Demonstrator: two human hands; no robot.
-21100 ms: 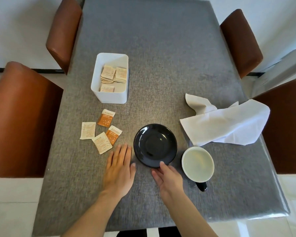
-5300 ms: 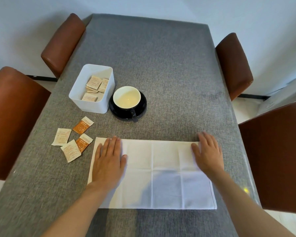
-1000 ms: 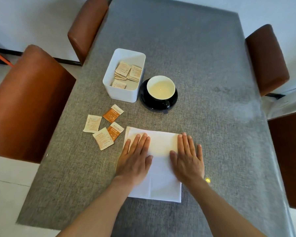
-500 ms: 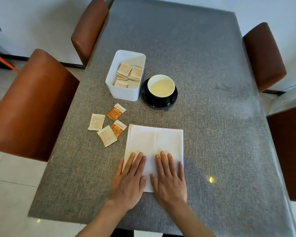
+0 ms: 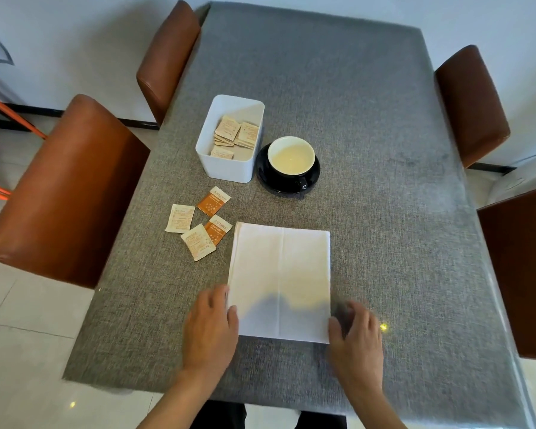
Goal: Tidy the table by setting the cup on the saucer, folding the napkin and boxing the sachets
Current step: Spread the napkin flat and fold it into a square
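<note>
The white napkin [image 5: 280, 274] lies flat as a folded rectangle on the grey table [image 5: 369, 119], in front of me. My left hand [image 5: 211, 329] is at its near left corner, thumb over the edge. My right hand [image 5: 356, 335] touches its near right corner with curled fingers. Both hands are blurred, so their grip is unclear. The white cup [image 5: 291, 156] sits on the black saucer [image 5: 276, 184]. To the saucer's left, the white box [image 5: 229, 174] holds several sachets. Several loose sachets [image 5: 198, 227], orange and beige, lie left of the napkin.
Brown padded chairs stand at the table's sides: a near left chair [image 5: 65, 193], a far left chair [image 5: 167, 57], a far right chair [image 5: 471, 103] and a near right chair [image 5: 520, 267]. The table's near edge runs just below my wrists.
My hands slid off the top of the folded napkin and moved apart to its two near corners. The napkin, cup, box and sachets stay where they were.
</note>
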